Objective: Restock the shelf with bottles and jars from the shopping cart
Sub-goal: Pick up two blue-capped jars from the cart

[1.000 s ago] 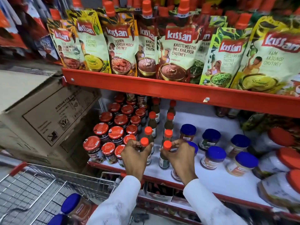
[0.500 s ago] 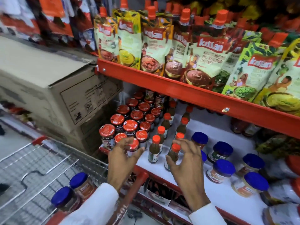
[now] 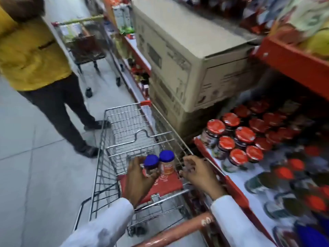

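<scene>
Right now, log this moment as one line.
phase: pick from cart | left hand: grip closing round dark blue-lidded jar | right hand: open, empty, beside orange-labelled jar | shelved: none

The person is wearing a white long-sleeved garment; both sleeves are reaching to the wrists. The left sleeve [image 3: 105, 227] is showing a greyish smudge near the forearm, the right sleeve [image 3: 236, 223] is looking clean, and both hands are going bare, without gloves.
</scene>
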